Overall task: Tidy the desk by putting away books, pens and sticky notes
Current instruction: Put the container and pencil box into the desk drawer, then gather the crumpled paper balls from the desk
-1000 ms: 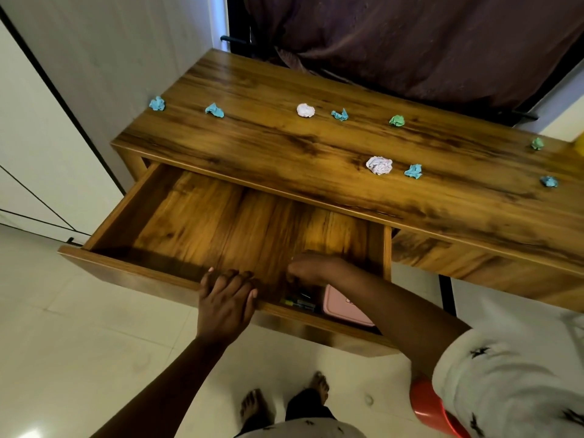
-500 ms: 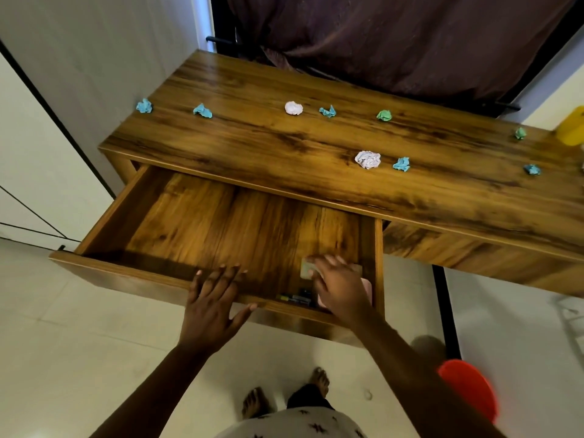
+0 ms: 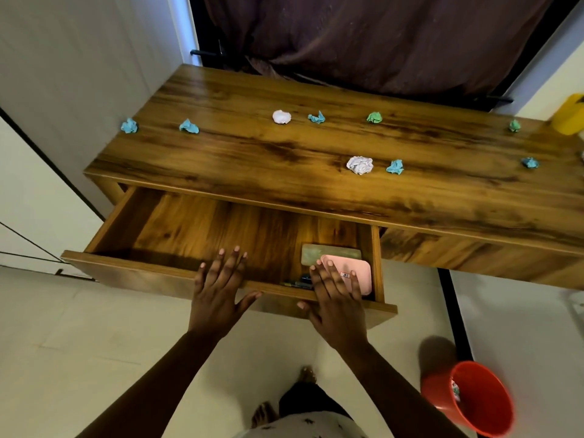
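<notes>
Left hand [image 3: 221,295], right hand [image 3: 338,306] flat (fingers [image 3: 235,263] straight) over drawer [image 3: 142,275] front.

The tabletop [image 3: 284,159] is warm brown wood with dark streaked grain, and the open drawer [image 3: 189,235] matches it. On top sit teal paper balls [image 3: 189,126], white paper balls [image 3: 359,165] and green paper balls [image 3: 374,117]. In the drawer lie a pink case [image 3: 358,267] and a dull olive pad [image 3: 328,252] (dimmed by shadow). The bucket [image 3: 480,403] is red, the curtain [image 3: 379,36] dark maroon, the floor [image 3: 79,327] cream.
</notes>
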`<state>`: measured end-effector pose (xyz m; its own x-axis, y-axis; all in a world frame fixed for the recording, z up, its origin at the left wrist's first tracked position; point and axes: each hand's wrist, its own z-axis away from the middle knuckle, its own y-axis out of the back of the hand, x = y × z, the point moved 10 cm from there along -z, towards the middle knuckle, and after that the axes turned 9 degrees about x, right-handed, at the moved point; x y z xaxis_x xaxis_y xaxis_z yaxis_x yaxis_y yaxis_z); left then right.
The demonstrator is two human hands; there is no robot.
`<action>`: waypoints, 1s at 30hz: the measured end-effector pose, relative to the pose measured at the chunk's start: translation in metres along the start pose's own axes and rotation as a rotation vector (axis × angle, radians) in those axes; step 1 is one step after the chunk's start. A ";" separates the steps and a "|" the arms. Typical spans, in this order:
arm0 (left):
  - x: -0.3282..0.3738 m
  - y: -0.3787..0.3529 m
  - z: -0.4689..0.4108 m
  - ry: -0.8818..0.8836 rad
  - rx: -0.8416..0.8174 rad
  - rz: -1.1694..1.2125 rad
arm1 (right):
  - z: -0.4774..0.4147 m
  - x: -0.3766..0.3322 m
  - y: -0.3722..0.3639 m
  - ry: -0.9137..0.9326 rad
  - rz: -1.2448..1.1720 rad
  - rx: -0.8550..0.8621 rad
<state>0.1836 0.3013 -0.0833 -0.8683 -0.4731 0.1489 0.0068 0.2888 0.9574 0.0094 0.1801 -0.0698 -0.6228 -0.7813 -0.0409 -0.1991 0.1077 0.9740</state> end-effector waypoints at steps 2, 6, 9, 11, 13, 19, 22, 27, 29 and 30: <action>-0.001 -0.004 -0.015 -0.001 -0.009 0.014 | -0.015 0.005 -0.005 -0.001 0.001 -0.008; -0.002 -0.013 -0.049 -0.015 -0.018 0.002 | -0.044 0.016 -0.009 0.001 -0.008 0.023; -0.001 -0.015 -0.077 -0.033 -0.019 -0.009 | -0.070 0.026 -0.008 -0.016 -0.016 0.045; -0.001 -0.018 -0.095 -0.053 -0.026 -0.007 | -0.087 0.032 -0.010 -0.005 -0.001 0.040; -0.001 -0.020 -0.116 -0.082 -0.034 -0.019 | -0.103 0.037 -0.014 0.025 0.029 0.022; 0.010 -0.018 -0.193 -0.323 -0.053 -0.126 | -0.158 0.064 -0.021 0.120 0.080 -0.079; 0.009 -0.026 -0.223 -0.387 -0.126 -0.159 | -0.181 0.069 -0.024 0.191 0.051 -0.164; 0.012 -0.037 -0.229 -0.410 -0.137 -0.102 | -0.186 0.072 -0.029 0.240 0.093 -0.126; 0.014 -0.038 -0.228 -0.425 -0.136 -0.104 | -0.185 0.072 -0.029 0.234 0.109 -0.075; 0.014 -0.037 -0.228 -0.426 -0.134 -0.108 | -0.185 0.071 -0.028 0.233 0.108 -0.061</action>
<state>0.2840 0.0939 -0.0605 -0.9939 -0.1024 -0.0415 -0.0551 0.1336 0.9895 0.1106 0.0078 -0.0591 -0.4455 -0.8886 0.1093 -0.0902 0.1660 0.9820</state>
